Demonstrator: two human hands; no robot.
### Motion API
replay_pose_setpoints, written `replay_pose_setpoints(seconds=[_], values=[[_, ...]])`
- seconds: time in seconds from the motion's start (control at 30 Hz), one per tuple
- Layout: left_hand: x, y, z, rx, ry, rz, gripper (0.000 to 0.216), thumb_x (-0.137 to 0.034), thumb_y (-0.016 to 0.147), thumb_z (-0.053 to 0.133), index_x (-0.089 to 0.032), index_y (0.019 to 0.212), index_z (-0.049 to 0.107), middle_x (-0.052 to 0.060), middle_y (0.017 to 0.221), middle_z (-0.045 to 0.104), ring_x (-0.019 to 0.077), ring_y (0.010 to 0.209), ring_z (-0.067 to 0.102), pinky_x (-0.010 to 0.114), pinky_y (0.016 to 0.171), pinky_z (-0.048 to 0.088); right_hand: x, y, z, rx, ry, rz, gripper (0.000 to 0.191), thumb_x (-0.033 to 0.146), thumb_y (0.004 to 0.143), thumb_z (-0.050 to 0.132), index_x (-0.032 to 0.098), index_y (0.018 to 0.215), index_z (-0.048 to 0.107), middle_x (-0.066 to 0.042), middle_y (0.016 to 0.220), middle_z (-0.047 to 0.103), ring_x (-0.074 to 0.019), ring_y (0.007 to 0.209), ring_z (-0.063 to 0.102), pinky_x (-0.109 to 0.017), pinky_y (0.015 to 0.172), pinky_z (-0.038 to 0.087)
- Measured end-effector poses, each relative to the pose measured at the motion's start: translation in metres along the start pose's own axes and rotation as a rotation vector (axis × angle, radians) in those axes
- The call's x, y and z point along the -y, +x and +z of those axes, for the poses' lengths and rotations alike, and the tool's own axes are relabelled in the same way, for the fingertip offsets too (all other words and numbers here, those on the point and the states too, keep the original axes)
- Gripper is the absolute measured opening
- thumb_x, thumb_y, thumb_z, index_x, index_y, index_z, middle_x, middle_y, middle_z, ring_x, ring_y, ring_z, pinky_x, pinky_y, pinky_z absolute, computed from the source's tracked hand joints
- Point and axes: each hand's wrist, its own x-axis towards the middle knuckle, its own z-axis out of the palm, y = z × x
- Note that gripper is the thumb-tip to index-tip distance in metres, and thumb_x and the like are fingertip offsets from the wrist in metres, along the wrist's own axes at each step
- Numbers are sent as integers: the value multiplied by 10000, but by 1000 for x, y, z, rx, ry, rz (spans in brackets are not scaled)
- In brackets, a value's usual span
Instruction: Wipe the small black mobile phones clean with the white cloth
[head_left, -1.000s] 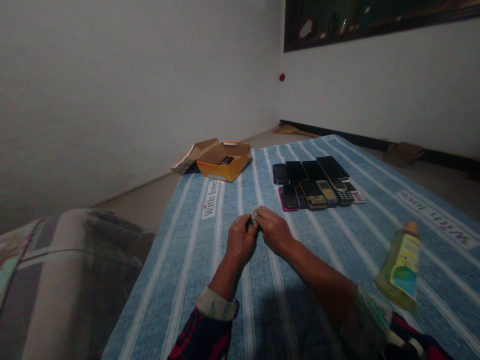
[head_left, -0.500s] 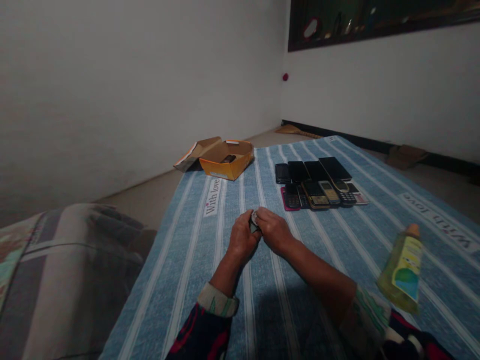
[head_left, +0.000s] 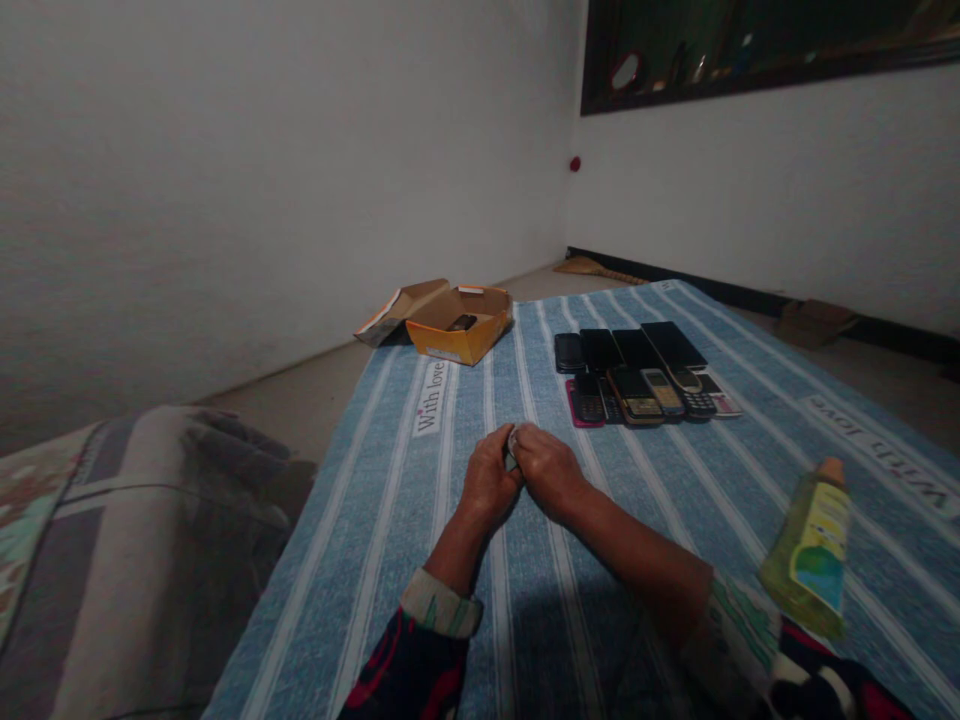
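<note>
Both hands meet over the middle of the striped cloth, close together. My left hand (head_left: 487, 478) is closed around a small greyish object (head_left: 512, 450), mostly covered by the fingers; its kind cannot be made out. From the other side, the bent fingers of my right hand (head_left: 551, 470) press on the same object, near a pale patch at its upper end. Beyond the right hand lie several mobile phones in two rows, among them a keypad phone (head_left: 589, 400) on something pink and a large black smartphone (head_left: 673, 345).
An open orange cardboard box (head_left: 450, 342) with a dark phone (head_left: 463, 322) inside stands at the far left of the blue striped cloth (head_left: 405, 520). A bottle of yellow-green liquid (head_left: 810, 555) lies at the right. Grey-beige fabric (head_left: 150, 560) covers something at the left.
The view has tilted slightly, so everything sits a little lower. My hands stay together on the small object; the right fingers have shifted slightly over it.
</note>
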Motion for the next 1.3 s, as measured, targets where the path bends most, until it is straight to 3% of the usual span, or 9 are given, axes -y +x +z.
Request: replay_pose_setpoints(seconds=[0.1, 0.27, 0.5, 0.67, 0.77, 0.97, 1.17, 1.3], values=[[-3, 0, 0, 6, 10, 9, 565, -140, 694, 664, -147, 1256, 605, 135, 1238, 685, 296, 1155, 632, 491, 1030, 485, -2, -7, 3, -52, 26, -60, 251, 95, 962, 447, 165, 981, 688, -91, 971, 664, -221, 990, 593, -333, 880, 499], [-9, 0, -1, 28, 36, -13, 579, -104, 675, 678, -151, 1249, 616, 112, 1142, 712, 281, 1083, 648, 464, 981, 509, -27, 4, 1, -23, 47, 117, 256, 33, 888, 500, 175, 894, 713, -99, 1008, 704, -212, 978, 636, -319, 832, 534], [-19, -3, -3, 78, 91, 13, 446, -187, 740, 692, -147, 1183, 658, 113, 1028, 706, 279, 991, 638, 446, 898, 519, -63, -12, -6, -281, 289, 237, 480, -75, 698, 435, 186, 908, 778, -78, 1036, 759, -201, 992, 707, -363, 917, 560], [-19, -3, -2, 86, 125, -8, 434, -214, 765, 685, -146, 1192, 647, 111, 1023, 695, 275, 978, 624, 438, 880, 516, -63, -18, -9, -315, 419, 266, 488, -45, 683, 444, 221, 905, 788, -44, 1012, 767, -195, 987, 715, -369, 932, 564], [-16, -4, -1, 75, 116, 4, 445, -238, 770, 687, -165, 1206, 634, 97, 1030, 691, 260, 976, 621, 422, 886, 514, -53, -17, -11, -328, 381, 219, 460, -32, 740, 446, 218, 936, 778, -59, 1037, 757, -200, 996, 708, -377, 928, 567], [-15, -4, 2, 56, 127, -3, 450, -253, 774, 676, -173, 1212, 616, 80, 1006, 694, 247, 968, 618, 401, 887, 511, -26, -19, -8, -162, 132, -108, 255, 78, 921, 493, 154, 1027, 713, -137, 1062, 713, -242, 1095, 635, -386, 938, 541], [-13, -4, 4, 39, 138, -18, 560, -229, 709, 728, -170, 1249, 591, 82, 1025, 695, 254, 984, 624, 398, 890, 515, -24, -13, -9, -70, -58, -57, 218, 89, 952, 483, 165, 930, 686, -98, 945, 683, -215, 938, 617, -333, 833, 531], [-11, -4, 5, 34, 125, -5, 519, -238, 749, 688, -158, 1253, 594, 95, 1028, 696, 253, 980, 630, 402, 897, 519, -16, -14, -12, -45, -99, -115, 210, 86, 952, 483, 153, 950, 683, -95, 924, 668, -216, 931, 593, -320, 818, 515]])
